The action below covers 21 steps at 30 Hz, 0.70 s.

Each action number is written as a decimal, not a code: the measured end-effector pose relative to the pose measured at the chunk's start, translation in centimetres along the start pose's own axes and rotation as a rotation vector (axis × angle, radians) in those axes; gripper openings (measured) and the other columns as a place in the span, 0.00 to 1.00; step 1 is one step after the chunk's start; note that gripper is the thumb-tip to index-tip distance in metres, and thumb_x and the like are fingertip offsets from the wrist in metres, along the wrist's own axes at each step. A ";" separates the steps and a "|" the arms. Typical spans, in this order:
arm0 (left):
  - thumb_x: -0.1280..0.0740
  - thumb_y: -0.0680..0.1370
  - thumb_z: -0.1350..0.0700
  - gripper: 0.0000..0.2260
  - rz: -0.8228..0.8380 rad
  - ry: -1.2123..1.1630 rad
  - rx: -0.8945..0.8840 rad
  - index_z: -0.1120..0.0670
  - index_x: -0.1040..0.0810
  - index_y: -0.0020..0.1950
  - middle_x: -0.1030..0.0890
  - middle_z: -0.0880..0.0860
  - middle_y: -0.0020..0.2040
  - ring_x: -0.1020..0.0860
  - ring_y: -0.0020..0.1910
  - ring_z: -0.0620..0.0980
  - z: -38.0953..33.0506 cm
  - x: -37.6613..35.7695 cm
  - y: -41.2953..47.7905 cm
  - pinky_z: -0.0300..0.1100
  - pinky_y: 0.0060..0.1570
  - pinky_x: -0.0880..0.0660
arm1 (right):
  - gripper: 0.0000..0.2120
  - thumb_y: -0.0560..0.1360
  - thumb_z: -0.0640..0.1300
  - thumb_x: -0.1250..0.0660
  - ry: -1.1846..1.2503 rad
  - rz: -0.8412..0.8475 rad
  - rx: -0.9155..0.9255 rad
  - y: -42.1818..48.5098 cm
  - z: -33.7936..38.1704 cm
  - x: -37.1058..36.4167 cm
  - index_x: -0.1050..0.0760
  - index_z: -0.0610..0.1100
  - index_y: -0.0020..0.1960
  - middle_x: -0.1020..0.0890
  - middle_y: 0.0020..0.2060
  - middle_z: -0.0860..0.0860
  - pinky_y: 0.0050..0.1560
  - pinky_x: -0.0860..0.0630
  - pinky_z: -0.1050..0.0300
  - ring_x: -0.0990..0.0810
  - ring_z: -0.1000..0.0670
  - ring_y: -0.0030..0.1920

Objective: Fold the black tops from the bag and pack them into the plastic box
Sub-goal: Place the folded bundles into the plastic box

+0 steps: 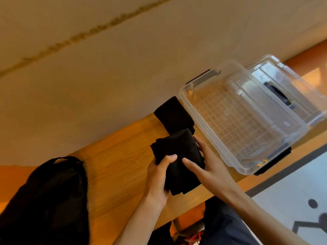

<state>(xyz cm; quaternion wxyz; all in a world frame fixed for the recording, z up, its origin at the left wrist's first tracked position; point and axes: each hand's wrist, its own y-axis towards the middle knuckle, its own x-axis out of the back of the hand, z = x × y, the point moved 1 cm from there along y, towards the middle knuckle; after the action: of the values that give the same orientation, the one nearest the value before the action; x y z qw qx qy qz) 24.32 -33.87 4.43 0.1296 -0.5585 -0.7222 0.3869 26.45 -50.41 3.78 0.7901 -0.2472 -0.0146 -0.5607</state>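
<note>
Holding a folded black fabric top (178,156) in both hands, just above a light wooden table (115,156).

Left hand (159,177) grips the near edge, thumb curled over the cloth. Right hand (210,167) clasps the far side, thumb laid on top, fingers wrapped round the edge. Second folded black top (172,114) lies on the table, touching a clear rectangular plastic box (238,121), nothing in it. Clear plastic lid (283,82) beyond the box. Black fabric bag (49,200) at far left.
</note>
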 end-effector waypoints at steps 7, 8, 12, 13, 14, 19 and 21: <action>0.26 0.70 0.48 0.21 0.105 0.004 -0.044 0.51 0.17 0.63 0.16 0.61 0.58 0.16 0.57 0.63 -5.1 -3.5 -1.1 0.66 0.59 0.22 | 0.43 0.64 0.75 0.28 0.323 0.105 -0.119 2.1 5.3 4.6 0.37 0.65 0.74 0.22 0.64 0.60 0.59 0.19 0.56 0.18 0.60 0.58; 0.26 0.70 0.48 0.22 0.121 0.006 -0.034 0.52 0.17 0.62 0.16 0.62 0.59 0.17 0.57 0.64 -5.6 -4.5 -0.9 0.68 0.61 0.23 | 0.45 0.61 0.76 0.27 0.349 0.097 -0.129 2.4 5.5 5.6 0.37 0.65 0.74 0.22 0.65 0.58 0.61 0.20 0.50 0.17 0.56 0.59; 0.26 0.70 0.47 0.25 0.167 0.028 -0.059 0.52 0.19 0.66 0.17 0.62 0.60 0.17 0.58 0.63 -6.9 -9.5 0.8 0.60 0.55 0.19 | 0.40 0.66 0.70 0.26 0.386 -0.004 -0.160 3.9 5.7 10.2 0.37 0.63 0.74 0.20 0.60 0.56 0.49 0.18 0.58 0.15 0.58 0.50; 0.26 0.70 0.47 0.26 0.173 0.030 -0.073 0.51 0.20 0.67 0.17 0.62 0.60 0.17 0.58 0.63 -7.0 -11.0 1.4 0.57 0.52 0.18 | 0.38 0.67 0.68 0.27 0.387 -0.029 -0.165 4.4 5.6 11.4 0.37 0.63 0.74 0.20 0.59 0.56 0.47 0.18 0.60 0.15 0.59 0.48; 0.26 0.71 0.46 0.26 0.174 0.031 -0.081 0.51 0.21 0.68 0.17 0.61 0.61 0.17 0.58 0.62 -7.0 -12.4 2.2 0.56 0.51 0.18 | 0.37 0.68 0.67 0.28 0.382 -0.054 -0.171 5.1 5.4 12.6 0.36 0.63 0.74 0.19 0.57 0.57 0.46 0.18 0.60 0.15 0.60 0.47; 0.23 0.69 0.36 0.33 0.131 0.031 -0.038 0.47 0.23 0.71 0.18 0.59 0.64 0.18 0.62 0.61 -5.8 -18.5 6.9 0.62 0.62 0.22 | 0.28 0.72 0.64 0.28 0.325 -0.117 -0.217 9.1 3.1 18.2 0.32 0.61 0.69 0.20 0.53 0.60 0.42 0.21 0.64 0.16 0.58 0.46; 0.23 0.65 0.32 0.38 0.074 0.047 0.004 0.45 0.24 0.72 0.17 0.58 0.64 0.17 0.61 0.60 -5.4 -20.0 8.8 0.62 0.60 0.21 | 0.29 0.73 0.65 0.29 0.270 -0.056 -0.246 11.1 2.1 20.0 0.32 0.59 0.70 0.20 0.56 0.56 0.53 0.18 0.54 0.18 0.55 0.53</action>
<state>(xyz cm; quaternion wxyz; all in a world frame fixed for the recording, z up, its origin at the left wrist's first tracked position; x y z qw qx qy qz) 40.78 -49.14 6.74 0.1333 -0.5936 -0.6969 0.3797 44.29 -64.40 7.44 0.7326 -0.2641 0.1534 -0.6082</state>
